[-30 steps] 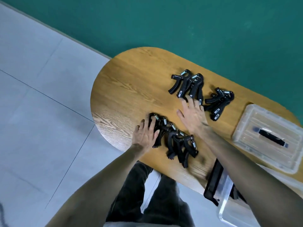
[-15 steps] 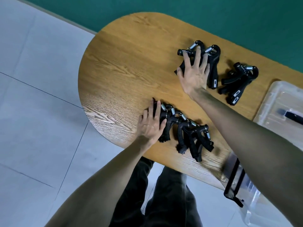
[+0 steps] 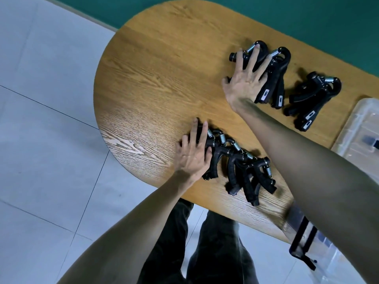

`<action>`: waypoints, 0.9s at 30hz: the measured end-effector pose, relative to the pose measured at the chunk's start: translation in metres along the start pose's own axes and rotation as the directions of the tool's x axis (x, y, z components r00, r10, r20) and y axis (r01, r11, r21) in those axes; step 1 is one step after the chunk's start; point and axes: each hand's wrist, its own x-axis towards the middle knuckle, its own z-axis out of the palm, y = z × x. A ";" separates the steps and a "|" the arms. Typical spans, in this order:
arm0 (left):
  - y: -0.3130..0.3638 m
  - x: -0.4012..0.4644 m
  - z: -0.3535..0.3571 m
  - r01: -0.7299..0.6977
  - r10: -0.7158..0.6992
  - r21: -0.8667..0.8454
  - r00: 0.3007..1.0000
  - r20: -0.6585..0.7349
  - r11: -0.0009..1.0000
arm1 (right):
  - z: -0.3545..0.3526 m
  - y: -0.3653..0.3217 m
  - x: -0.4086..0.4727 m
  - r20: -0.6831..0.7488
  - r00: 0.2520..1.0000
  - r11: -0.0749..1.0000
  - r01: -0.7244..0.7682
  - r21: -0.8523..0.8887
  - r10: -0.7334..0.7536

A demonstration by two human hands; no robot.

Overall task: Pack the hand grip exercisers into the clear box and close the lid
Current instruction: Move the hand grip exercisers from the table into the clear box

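Note:
Black hand grip exercisers with metal springs lie in three heaps on the wooden table (image 3: 155, 83). My left hand (image 3: 192, 154) lies flat, fingers apart, on the left end of the near heap (image 3: 246, 173). My right hand (image 3: 246, 80) is spread over the far heap (image 3: 275, 78), fingertips on the springs and loops, not closed around any. A third heap (image 3: 311, 99) lies untouched to the right. The clear lid (image 3: 352, 130) with its black handle rests at the table's right edge. The clear box (image 3: 320, 261), with a black latch, shows at the lower right, partly hidden by my right forearm.
The table's rounded left end juts over a grey tiled floor (image 3: 51, 119). A green wall (image 3: 287, 15) runs behind the table. My legs in dark trousers (image 3: 205, 253) are below the near edge.
My right hand reached from between the heaps onto the far heap and spread over it. My left hand stayed on the near heap. The view shifted closer to the table.

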 end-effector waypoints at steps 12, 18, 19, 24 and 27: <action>-0.001 -0.002 0.006 0.004 -0.004 -0.010 1.000 -0.006 1.000 | -0.001 0.019 -0.007 -0.049 0.991 0.992 0.119 -0.031 -0.121; -0.003 -0.006 0.007 0.008 -0.008 -0.016 1.000 0.004 1.000 | -0.006 0.032 -0.011 -0.059 0.980 0.981 0.192 -0.008 -0.192; -0.004 -0.006 0.007 0.006 -0.006 -0.020 1.000 0.005 1.000 | -0.008 0.034 -0.012 -0.061 0.979 0.981 0.195 -0.008 -0.196; -0.005 -0.008 -0.001 0.003 -0.003 -0.028 1.000 0.018 1.000 | -0.023 0.044 -0.027 -0.088 0.973 0.976 0.217 0.004 -0.216; -0.002 -0.011 -0.014 0.016 -0.016 0.007 1.000 0.026 1.000 | -0.036 0.050 -0.044 -0.110 0.965 0.970 0.242 0.015 -0.239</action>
